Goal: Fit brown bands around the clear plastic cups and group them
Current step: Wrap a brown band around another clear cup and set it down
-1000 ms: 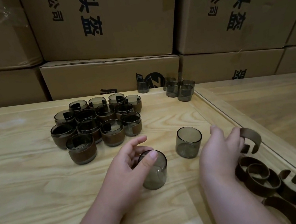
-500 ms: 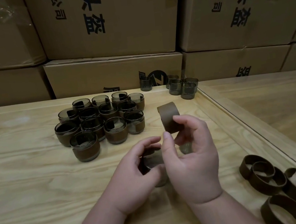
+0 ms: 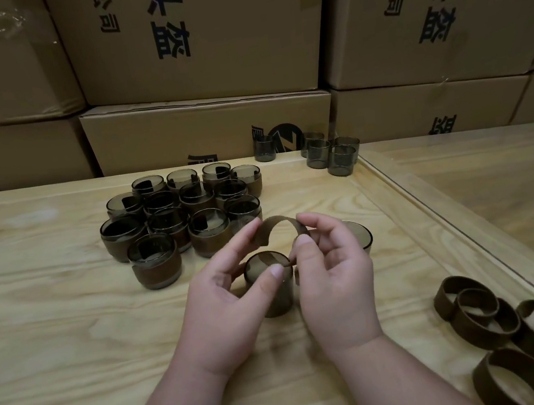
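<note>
Head view, table centre: my left hand (image 3: 224,298) and right hand (image 3: 336,282) each pinch one end of a brown band (image 3: 276,227), arched open just above the bare cup (image 3: 271,285).
Fingers: left thumb against the cup wall; right thumb and forefinger narrow on the band.
Finished group (image 3: 177,215): banded cups clustered behind left.
Stock: spare bands (image 3: 507,333) right; unbanded cups (image 3: 331,154) far edge.
Advice: wrap level, ends overlapping squarely, cup steadied.
</note>
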Demonstrator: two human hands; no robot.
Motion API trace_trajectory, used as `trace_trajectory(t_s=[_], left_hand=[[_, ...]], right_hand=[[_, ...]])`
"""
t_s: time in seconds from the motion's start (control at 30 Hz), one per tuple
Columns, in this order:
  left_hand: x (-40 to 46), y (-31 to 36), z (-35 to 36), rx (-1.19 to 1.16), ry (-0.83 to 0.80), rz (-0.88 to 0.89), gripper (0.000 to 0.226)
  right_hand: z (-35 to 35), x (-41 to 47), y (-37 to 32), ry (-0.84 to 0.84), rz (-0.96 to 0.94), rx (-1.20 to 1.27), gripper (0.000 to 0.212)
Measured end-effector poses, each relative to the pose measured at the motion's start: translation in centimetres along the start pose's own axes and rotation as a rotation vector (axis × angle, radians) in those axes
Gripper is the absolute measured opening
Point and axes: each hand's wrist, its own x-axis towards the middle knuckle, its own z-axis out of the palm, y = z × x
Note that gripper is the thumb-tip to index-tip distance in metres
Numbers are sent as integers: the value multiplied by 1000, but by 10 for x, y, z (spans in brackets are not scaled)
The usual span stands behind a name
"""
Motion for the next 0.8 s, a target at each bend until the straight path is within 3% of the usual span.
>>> trace_trajectory(t_s=[0.2, 0.37, 0.53, 0.63, 0.8], left_hand=[[3, -2, 0, -60, 85, -53, 55], [5, 3, -1, -199, 221, -86, 33], [5, 2, -1, -284, 267, -92, 49], [4, 2, -3, -302, 251, -84, 46], [7, 0, -6, -287, 276, -95, 49]], right_hand=[[-1, 0, 2, -39, -14, -127, 17], [-1, -2, 2, -196, -85, -322, 40], [0, -2, 5, -240, -123, -357, 43], [-2, -1, 5, -232, -65, -325, 35], [-4, 2, 8, -247, -130, -372, 43]])
